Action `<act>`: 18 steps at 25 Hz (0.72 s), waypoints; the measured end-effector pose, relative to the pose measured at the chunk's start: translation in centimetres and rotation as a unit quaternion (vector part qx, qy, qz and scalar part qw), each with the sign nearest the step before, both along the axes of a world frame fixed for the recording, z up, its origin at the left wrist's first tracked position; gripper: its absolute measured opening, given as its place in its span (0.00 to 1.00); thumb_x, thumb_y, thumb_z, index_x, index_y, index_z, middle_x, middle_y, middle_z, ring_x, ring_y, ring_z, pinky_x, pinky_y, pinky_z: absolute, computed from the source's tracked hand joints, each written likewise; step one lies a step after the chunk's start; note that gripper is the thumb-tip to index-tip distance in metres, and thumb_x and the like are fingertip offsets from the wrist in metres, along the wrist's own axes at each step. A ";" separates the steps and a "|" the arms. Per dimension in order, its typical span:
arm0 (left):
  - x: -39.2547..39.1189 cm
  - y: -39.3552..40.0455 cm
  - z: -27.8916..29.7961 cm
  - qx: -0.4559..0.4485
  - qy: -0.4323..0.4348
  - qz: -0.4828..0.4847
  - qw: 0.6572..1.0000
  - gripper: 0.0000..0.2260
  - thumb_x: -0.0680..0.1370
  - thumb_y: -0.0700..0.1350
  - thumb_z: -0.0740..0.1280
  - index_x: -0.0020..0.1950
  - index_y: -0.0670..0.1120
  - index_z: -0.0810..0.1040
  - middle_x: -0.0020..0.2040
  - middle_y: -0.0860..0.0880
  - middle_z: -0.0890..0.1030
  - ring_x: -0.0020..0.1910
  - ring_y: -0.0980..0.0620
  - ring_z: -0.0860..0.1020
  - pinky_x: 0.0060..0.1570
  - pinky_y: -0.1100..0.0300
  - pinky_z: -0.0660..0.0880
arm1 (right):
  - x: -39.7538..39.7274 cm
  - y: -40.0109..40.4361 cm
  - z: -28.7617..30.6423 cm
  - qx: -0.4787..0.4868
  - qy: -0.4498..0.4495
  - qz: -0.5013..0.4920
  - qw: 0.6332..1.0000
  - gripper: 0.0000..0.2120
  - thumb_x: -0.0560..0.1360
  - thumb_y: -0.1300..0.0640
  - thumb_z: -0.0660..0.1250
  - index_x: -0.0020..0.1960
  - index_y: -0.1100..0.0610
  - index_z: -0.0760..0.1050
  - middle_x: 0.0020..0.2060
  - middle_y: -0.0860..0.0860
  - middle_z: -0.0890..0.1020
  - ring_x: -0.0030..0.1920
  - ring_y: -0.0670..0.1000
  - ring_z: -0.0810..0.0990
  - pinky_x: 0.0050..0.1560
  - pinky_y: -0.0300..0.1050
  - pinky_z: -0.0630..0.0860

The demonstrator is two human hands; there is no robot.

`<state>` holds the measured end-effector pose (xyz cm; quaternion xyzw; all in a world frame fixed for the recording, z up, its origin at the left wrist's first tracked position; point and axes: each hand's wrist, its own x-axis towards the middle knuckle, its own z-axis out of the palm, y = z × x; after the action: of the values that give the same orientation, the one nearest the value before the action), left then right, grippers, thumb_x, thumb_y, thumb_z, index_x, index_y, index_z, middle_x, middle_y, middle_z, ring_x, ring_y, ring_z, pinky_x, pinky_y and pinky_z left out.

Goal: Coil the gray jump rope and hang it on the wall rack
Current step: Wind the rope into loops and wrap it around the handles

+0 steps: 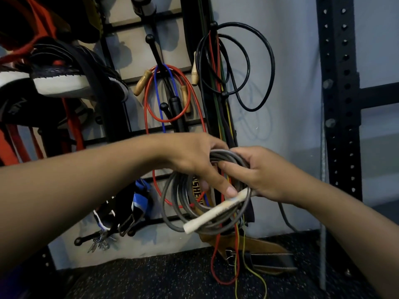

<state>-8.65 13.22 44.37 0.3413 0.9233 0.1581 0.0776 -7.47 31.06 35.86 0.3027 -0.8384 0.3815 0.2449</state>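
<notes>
A black slatted wall rack (121, 26) with knobbed pegs carries red and black ropes. Before it, the gray jump rope (172, 203) hangs coiled, its top gripped by the right hand (263, 175). The left hand (200, 162) pinches its pale handle (216, 210).

hanging red rope (195, 100) crowds rack peg (164, 107).

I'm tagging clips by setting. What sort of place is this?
Most likely a home or garage gym: a wall rack hung with jump ropes and resistance bands, a perforated steel upright like a power rack's, and speckled rubber flooring.
</notes>
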 end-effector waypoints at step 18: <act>0.4 -1.6 -7.3 0.333 -0.105 0.109 0.931 0.18 0.65 0.58 0.83 0.44 0.45 0.88 0.21 0.55 0.67 0.19 0.55 0.62 0.19 0.64 0.63 | -1.4 -2.0 -1.9 -0.252 0.101 -0.085 0.959 0.18 0.83 0.38 0.56 0.42 0.49 0.71 0.30 0.43 0.75 0.30 0.42 0.73 0.33 0.49 0.74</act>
<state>-8.27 11.57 37.07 0.2266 0.8358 0.4987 0.0382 -8.91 29.02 33.93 0.1956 -0.7088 0.5255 0.4280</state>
